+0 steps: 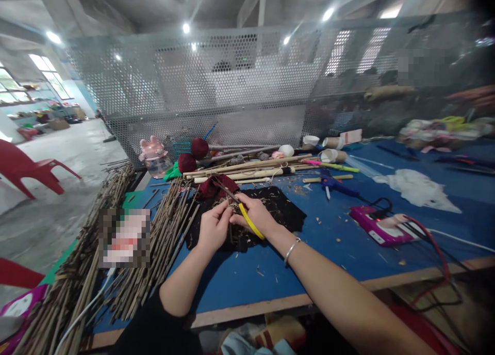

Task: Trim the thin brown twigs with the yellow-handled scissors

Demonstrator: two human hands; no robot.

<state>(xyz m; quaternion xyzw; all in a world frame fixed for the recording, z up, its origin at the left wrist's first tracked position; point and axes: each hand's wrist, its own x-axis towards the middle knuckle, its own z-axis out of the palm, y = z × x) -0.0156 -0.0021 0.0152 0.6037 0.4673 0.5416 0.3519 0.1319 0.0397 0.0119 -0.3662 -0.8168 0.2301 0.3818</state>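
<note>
My right hand [253, 213] is closed around a yellow-handled hand tool [250, 221], its handle lying along the palm and a dark narrow part pointing away from me. Close against it, my left hand [214, 225] pinches a thin twig [231, 226] between thumb and fingers. Both hands are over a black cloth [288, 210] scattered with twig bits. A dark red knitted piece [211, 187] lies just beyond them. To the left, many thin brown sticks [162, 236] are spread on the blue table [328, 262].
Longer stick bundles [85, 246] line the left edge. Bamboo rods [247, 172], yarn balls [199, 147] and a clear jar [154, 159] stand at the back before a perforated metal screen [232, 86]. Right are a blue glue gun [332, 183], a magenta power strip [381, 227] and cables.
</note>
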